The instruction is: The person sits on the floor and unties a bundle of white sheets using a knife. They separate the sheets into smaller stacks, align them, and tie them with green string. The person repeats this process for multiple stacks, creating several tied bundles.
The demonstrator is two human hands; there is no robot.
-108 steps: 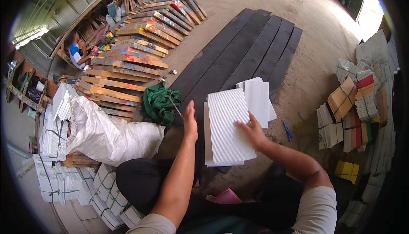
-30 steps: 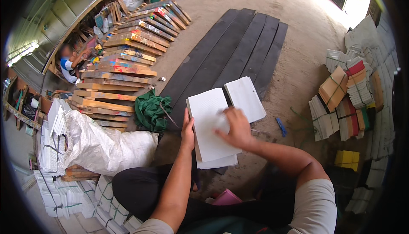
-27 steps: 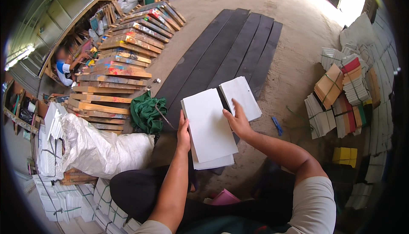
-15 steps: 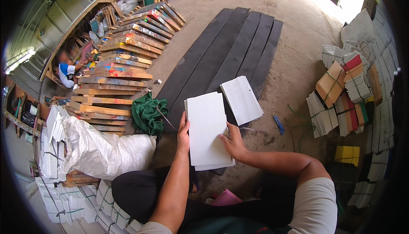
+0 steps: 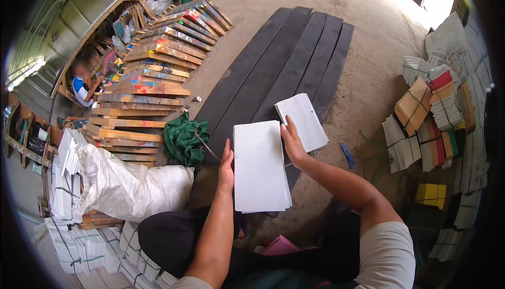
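Note:
A stack of white, finely ridged sheets [image 5: 259, 168] lies in front of me, its lower right corner slightly fanned. My left hand [image 5: 226, 169] is against the stack's left edge, fingers straight and pointing away from me. At the upper right edge, my right hand [image 5: 294, 144] is held flat with its fingers stretched out. Neither hand's fingers wrap round the sheets. Beyond the right hand, a second pile of white sheets [image 5: 302, 120] rests on long dark boards [image 5: 258, 84]. What supports the near stack from below is hidden.
A blue clip-like tool [image 5: 347, 155] lies on the floor at the right. Green cloth [image 5: 184, 140] and a white sack [image 5: 131, 184] are at the left, by paint-stained wooden frames [image 5: 158, 92]. Tied bundles [image 5: 421, 115] stand at the far right. Another person [image 5: 84, 86] sits far left.
My right hand has shifted from the stack's face up to its upper right edge, its fingers straightening. My left hand's fingers have straightened, and the sheets are more evenly aligned.

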